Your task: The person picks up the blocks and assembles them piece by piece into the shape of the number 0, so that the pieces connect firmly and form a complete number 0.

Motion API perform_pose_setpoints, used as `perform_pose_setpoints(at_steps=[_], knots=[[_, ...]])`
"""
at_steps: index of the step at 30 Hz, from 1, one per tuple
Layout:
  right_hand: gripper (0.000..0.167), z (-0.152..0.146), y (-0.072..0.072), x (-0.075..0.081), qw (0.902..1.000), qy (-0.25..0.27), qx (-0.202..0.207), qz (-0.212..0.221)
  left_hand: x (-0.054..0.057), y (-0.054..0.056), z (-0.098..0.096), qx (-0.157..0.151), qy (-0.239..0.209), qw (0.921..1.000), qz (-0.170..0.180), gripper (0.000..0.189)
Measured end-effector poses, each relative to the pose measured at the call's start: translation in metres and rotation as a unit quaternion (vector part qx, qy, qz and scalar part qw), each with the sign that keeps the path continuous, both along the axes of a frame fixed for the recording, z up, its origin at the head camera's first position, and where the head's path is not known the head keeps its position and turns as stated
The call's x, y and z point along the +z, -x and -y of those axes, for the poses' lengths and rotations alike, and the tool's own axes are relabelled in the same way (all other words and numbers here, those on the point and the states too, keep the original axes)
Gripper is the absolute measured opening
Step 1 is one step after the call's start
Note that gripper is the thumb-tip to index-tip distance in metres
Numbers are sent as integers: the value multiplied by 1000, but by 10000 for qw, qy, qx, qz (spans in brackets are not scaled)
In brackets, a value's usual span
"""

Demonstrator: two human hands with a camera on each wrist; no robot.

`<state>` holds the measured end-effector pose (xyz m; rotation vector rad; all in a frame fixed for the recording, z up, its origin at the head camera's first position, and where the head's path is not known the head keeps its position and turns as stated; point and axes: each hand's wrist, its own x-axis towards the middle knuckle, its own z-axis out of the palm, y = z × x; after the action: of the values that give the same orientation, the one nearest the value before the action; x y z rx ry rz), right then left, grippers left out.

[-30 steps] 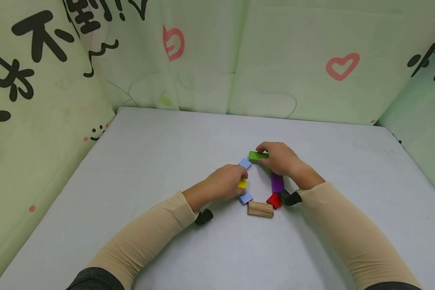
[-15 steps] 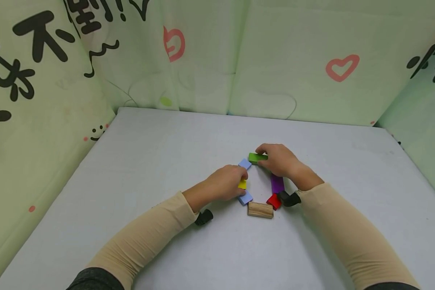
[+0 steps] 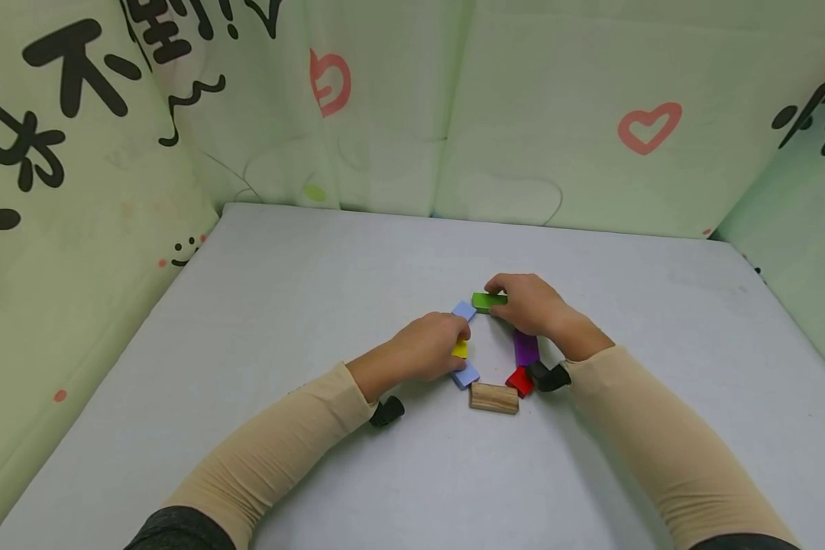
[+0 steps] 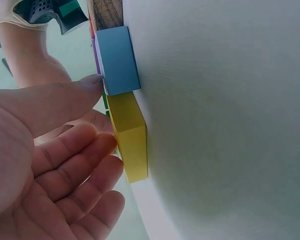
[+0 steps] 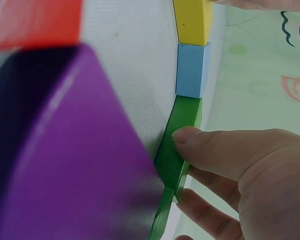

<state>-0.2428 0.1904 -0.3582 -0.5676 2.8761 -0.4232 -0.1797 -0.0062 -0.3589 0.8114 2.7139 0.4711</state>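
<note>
Painted wooden blocks form a ring on the table. My left hand point(image 3: 429, 345) is over its left side. In the left wrist view, the thumb tip is at the edge of a blue block point(image 4: 119, 61), and the loosely bent fingers rest along the edge of the yellow block point(image 4: 132, 145). My right hand point(image 3: 532, 305) pinches a green block point(image 5: 179, 150) at the far side of the ring, thumb on its near face and fingers behind. One end of that green block meets another blue block point(image 5: 191, 70); the other meets a second green block point(image 5: 161, 215).
A purple block point(image 3: 525, 348) and a red block point(image 3: 520, 380) make the ring's right side, close to the right wrist's black camera point(image 3: 550, 376). A plain wood block point(image 3: 493, 398) lies at the front. Printed green cloth point(image 3: 522, 114) walls the table's back and sides.
My right hand has drawn the green block slightly toward the body, against the neighbouring blue block. The left hand has stayed in place.
</note>
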Motion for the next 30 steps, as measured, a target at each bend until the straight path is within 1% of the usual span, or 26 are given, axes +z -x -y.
perform_pose_setpoints(at_steps=[9, 16, 22, 30], knots=[[39, 0, 0, 1, 10000, -3, -34, 77, 2, -1, 0, 31, 10, 10000, 42, 40], [38, -2, -2, 10, 9999, 57, 40, 77, 2, 0, -1, 28, 31, 10000, 50, 40], [36, -7, -3, 16, 9998, 193, -46, 79, 2, -1, -2, 97, 110, 9999, 77, 41], [36, -16, -4, 13, 9994, 279, -150, 116, 1, -1, -4, 127, 156, 9998, 76, 41]])
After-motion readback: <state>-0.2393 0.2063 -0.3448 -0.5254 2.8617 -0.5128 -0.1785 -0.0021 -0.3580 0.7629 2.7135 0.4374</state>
